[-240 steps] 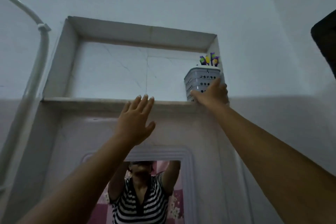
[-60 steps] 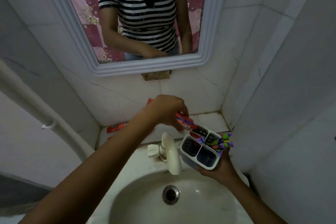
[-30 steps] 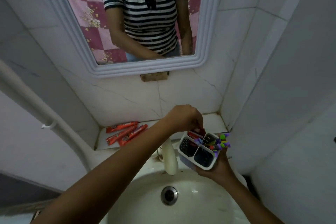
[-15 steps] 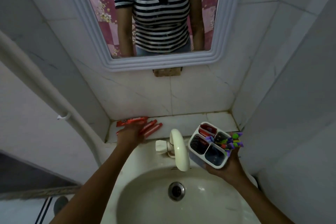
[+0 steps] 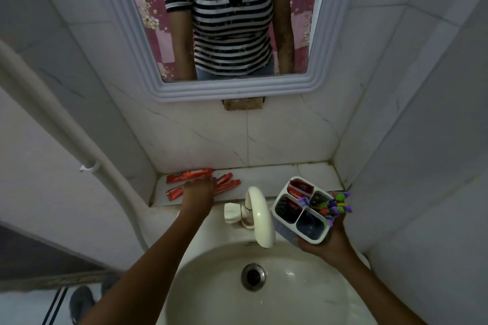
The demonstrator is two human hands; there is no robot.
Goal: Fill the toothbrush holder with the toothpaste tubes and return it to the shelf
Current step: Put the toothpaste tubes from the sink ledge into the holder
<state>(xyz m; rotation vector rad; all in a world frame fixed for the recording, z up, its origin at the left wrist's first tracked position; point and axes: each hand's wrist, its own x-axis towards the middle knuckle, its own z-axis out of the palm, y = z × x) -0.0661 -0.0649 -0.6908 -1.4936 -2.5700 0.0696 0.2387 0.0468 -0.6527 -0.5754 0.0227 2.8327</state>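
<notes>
Several red toothpaste tubes (image 5: 190, 174) lie on the marble ledge (image 5: 277, 174) behind the sink, at its left end. My left hand (image 5: 198, 191) rests on top of them, fingers stretched over the middle tubes; no grip shows. Over the right side of the basin my right hand (image 5: 330, 244) holds the white four-compartment toothbrush holder (image 5: 314, 240) from below. A red tube (image 5: 299, 190) stands in its far compartment and another in the left one. Purple and green toothbrushes (image 5: 335, 206) stick out of the right compartment.
A cream faucet (image 5: 260, 216) arches over the white sink basin (image 5: 290, 285) between my two hands. A framed mirror (image 5: 232, 87) hangs above and shows a person in a striped shirt. A white pipe (image 5: 52, 119) runs down the left wall. Tiled walls close in on both sides.
The holder came down from the high shelf to the sink. My left hand dropped a tube into it, then moved left to the tubes on the ledge and now lies on them.
</notes>
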